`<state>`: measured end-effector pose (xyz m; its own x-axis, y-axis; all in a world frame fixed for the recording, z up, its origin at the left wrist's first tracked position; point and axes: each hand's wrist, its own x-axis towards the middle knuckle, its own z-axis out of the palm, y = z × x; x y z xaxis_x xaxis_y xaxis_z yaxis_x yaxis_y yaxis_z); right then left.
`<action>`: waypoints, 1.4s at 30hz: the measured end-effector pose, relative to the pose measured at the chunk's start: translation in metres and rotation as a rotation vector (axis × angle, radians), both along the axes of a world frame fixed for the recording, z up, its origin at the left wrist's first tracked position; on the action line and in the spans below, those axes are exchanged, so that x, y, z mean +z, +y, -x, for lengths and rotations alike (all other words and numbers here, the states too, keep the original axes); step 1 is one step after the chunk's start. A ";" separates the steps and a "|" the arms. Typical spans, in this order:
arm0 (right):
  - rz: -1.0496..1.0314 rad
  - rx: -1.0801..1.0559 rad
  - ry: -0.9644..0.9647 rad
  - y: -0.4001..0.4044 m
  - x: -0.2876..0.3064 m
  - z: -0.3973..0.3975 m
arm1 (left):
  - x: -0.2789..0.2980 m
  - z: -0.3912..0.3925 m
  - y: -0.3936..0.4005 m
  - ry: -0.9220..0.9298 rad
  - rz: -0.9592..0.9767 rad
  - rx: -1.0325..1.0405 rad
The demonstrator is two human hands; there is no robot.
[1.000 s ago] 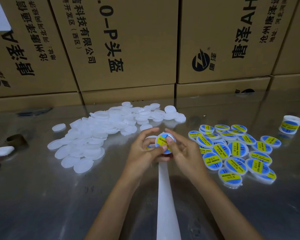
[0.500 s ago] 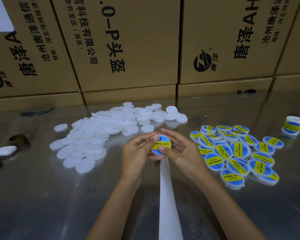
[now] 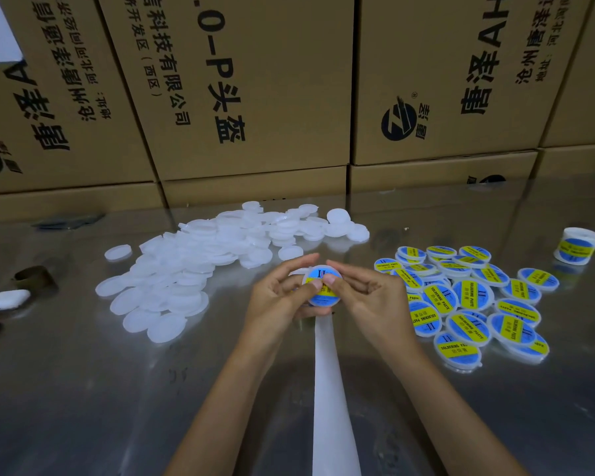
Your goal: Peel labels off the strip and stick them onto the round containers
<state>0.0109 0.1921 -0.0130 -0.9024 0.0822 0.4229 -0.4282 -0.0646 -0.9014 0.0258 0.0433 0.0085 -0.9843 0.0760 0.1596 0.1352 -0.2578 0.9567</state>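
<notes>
A round white container (image 3: pixel 323 297) with a blue and yellow label on its face is held above the table's middle. My left hand (image 3: pixel 278 297) grips it from the left, thumb on the label. From the right, my right hand (image 3: pixel 370 298) holds it with the thumb also pressed on the label. A white backing strip (image 3: pixel 328 389) runs from under my hands toward the near edge. Several bare white containers (image 3: pixel 193 266) lie heaped at the left. At the right lies a pile of several labelled ones (image 3: pixel 468 300).
Cardboard boxes (image 3: pixel 248 91) wall off the back of the shiny metal table (image 3: pixel 83 389). A roll of labels (image 3: pixel 577 249) stands at far right. A white earbud case (image 3: pixel 7 299) and a brown tape roll (image 3: pixel 35 278) sit at far left.
The container has turned in my hands, so the label's yellow band now sits differently. Both thumbs have shifted across the label's face. The hands stayed in the same spot.
</notes>
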 end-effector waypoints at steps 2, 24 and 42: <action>-0.002 -0.001 0.007 0.000 -0.001 0.000 | 0.000 0.000 0.000 -0.010 0.011 0.003; -0.008 0.177 -0.095 -0.002 0.003 -0.006 | 0.002 -0.002 0.002 -0.043 -0.048 0.148; -0.155 0.218 -0.144 0.002 0.008 -0.007 | -0.002 0.001 0.001 -0.029 -0.060 0.133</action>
